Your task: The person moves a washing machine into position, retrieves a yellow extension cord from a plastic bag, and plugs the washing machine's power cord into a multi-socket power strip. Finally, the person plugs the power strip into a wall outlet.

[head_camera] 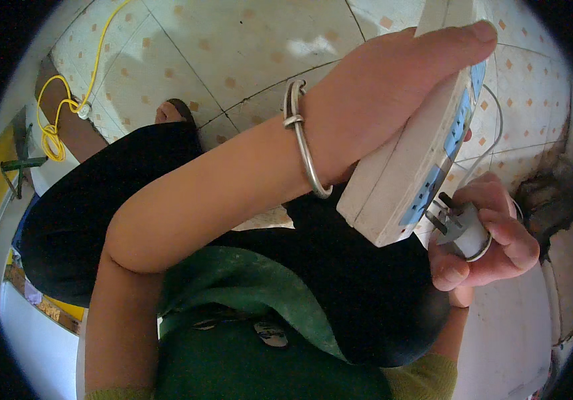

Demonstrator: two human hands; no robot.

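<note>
My left hand (381,90), with a silver bangle at its wrist, grips a long white power strip (386,182) from above, thumb over its far part. The strip is tilted, and its socket face with several blue outlet panels (424,195) turns to the right. In my right hand (509,230) is a white plug (469,237), held between thumb and fingers. Its metal prongs (439,217) point at the nearest outlet panel and show outside the sockets. A thin white cord (500,120) runs behind the strip towards my right hand.
Below is a tiled floor (246,55) with small orange diamonds. A yellow cord (54,142) lies coiled at the left, near a green metal piece (24,163). My black-trousered knees (66,215) flank the work. A dark, rough patch (541,200) borders the right side.
</note>
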